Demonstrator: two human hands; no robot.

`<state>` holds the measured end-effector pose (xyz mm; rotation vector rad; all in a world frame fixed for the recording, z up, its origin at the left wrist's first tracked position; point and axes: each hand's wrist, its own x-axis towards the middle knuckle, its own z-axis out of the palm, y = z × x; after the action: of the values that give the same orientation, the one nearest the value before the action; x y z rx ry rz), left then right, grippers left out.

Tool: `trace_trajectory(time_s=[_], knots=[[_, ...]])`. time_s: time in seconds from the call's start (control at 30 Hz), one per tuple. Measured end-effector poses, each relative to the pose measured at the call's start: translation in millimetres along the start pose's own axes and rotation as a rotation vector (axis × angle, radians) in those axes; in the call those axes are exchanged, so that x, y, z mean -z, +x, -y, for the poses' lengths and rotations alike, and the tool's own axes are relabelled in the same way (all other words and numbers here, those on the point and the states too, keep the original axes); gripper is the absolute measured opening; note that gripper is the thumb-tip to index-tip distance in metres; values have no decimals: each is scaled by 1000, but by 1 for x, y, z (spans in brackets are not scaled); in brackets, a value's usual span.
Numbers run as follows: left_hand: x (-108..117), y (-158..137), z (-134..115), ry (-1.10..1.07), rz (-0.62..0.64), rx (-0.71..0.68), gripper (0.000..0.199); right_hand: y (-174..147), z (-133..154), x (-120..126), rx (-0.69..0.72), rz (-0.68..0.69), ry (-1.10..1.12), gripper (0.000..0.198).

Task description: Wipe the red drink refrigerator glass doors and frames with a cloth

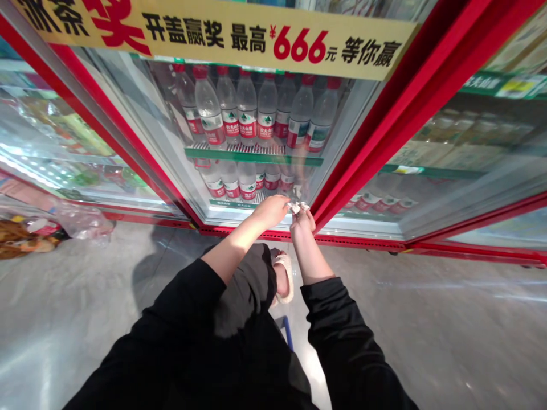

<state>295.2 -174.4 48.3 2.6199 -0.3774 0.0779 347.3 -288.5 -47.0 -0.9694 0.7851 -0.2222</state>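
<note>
My left hand [272, 211] and my right hand [304, 221] meet low in front of a drinks fridge. Between their fingers is a small crumpled white tissue [296, 208], pinched from both sides. Just beyond it is the fridge's glass door [273, 156], which carries a faint reflection of my arm. Behind the glass, red-capped water bottles [247, 114] stand upright on two shelves. The fingertips are partly covered by the tissue.
A red door frame [367, 136] rises to the right of my hands. Across the top runs a yellow banner [188, 31]. At the left, a clear plastic bag [83, 222] lies on the grey floor [427, 324]. A blue bar [288, 333] shows beneath me.
</note>
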Motion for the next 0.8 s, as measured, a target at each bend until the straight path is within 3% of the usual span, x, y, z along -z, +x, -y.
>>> trace_trajectory(time_s=[0.3,0.43,0.6,0.8], knots=[[-28,-28,15,3,-68,-3,35,20,7,-1,58,-28,69,43],[-18,-23,23,19,-87,-76,35,19,-2,2,32,-61,69,42],[-3,-10,26,-8,87,-165,41,25,4,-1,-7,-93,68,43],[23,-10,27,5,127,-192,42,22,0,-4,-4,-79,100,41]])
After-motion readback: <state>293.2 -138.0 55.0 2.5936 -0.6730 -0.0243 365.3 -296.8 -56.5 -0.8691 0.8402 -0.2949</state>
